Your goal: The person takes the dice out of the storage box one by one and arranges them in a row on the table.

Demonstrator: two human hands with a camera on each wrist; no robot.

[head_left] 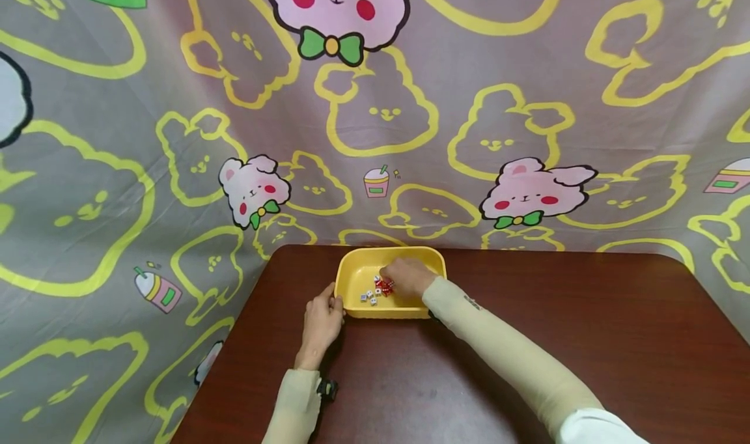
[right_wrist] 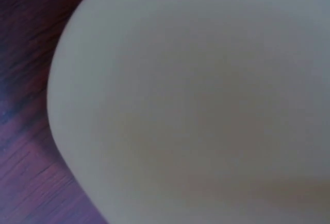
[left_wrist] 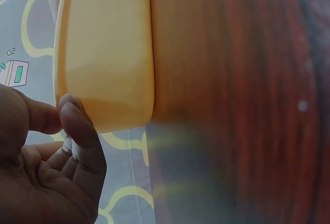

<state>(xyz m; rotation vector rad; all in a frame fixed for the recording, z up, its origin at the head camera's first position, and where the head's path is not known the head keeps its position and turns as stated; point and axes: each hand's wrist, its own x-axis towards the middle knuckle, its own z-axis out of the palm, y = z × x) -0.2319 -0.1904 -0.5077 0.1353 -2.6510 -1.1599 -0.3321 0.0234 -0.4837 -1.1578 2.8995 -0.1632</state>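
1. Head view, location. The yellow tray (head_left: 389,313) sits on the dark brown surface (head_left: 556,327), just below the centre of the frame. Inside it, white dice (head_left: 373,301) lie loosely scattered at lower left of the tray; red dice (head_left: 385,289) cluster nearer its middle.
2. Head view, grips. The left grip (head_left: 323,318) is at the tray's lower-left corner, fingers on the rim. The right grip (head_left: 408,276) reaches over the tray's right half, beside the red dice; its fingertips are hidden, so whether it has hold of a die cannot be told.
3. Head view, handling. Dice judged light, hard and not fragile, with smooth faces liable to slip or roll. Recommended hold: thumb and forefinger on two opposite faces, one die at a time, starting with those lying apart at lower left.
4. Left wrist view. Thumb and forefinger are nearly closed, pinching the tray's edge at left of frame. The tray is judged light, fairly stiff plastic, apt to slide if nudged; the rim near a corner is a sound place to steady it.
5. Right wrist view. A blurred pale shape (right_wrist: 180,100) fills most of the frame; neither grip nor dice can be inspected here.
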